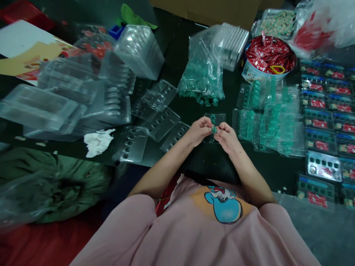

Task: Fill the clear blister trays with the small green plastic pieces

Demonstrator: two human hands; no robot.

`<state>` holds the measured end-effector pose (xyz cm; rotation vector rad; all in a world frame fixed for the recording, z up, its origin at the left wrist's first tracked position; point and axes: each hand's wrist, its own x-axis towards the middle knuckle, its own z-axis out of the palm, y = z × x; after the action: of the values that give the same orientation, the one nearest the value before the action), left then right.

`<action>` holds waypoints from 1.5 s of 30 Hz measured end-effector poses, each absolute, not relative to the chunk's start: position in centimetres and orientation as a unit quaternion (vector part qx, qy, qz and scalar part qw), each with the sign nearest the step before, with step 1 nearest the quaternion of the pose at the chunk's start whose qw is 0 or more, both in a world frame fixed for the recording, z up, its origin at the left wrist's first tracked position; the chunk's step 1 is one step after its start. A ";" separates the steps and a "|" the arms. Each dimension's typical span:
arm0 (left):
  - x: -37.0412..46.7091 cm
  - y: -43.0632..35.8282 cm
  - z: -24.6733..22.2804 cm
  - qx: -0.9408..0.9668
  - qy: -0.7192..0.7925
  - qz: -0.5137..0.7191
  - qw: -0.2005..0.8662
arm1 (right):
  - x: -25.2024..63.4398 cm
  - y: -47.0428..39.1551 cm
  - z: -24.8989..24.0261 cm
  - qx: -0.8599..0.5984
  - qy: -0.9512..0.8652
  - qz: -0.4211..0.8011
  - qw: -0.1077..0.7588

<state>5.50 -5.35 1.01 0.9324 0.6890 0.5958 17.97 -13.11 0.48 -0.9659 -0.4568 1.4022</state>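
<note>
Close together at the middle of the dark table, my left hand [200, 130] and my right hand [226, 136] both pinch a small green piece [214, 130]. Beneath them lies a clear plastic tray [219, 117] with green pieces showing in its upper part; my hands hide some of it. Beyond the hands, a clear bag [203, 70] of green pieces lies with its mouth towards me, some pieces spilled out. Slotted clear trays [162, 123] lie flat to the left of my left hand. On the right, clear trays filled with green pieces [273, 122] are heaped in overlapping rows.
Stacked clear trays [63, 99] cover the left side, beside a crumpled white tissue [98, 142]. A round tin [257, 74] of red packets, with yellow-handled scissors [276, 69], stands at the back right. Filled sets [321, 140] line the right edge. A cardboard box [216, 13] is behind.
</note>
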 end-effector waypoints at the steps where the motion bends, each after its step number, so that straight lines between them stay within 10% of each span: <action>1: 5.4 -5.3 0.9 0.418 0.312 0.266 0.811 | 17.9 -13.2 0.6 -0.416 -0.192 0.623 0.634; 45: 5.2 -6.8 1.8 0.648 0.383 0.374 0.543 | 17.2 -13.9 -1.1 -0.546 -0.333 0.473 0.606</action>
<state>5.20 -6.79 1.76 1.5375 0.9097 0.8869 17.22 -13.87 -1.10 -1.2625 -0.7701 1.0944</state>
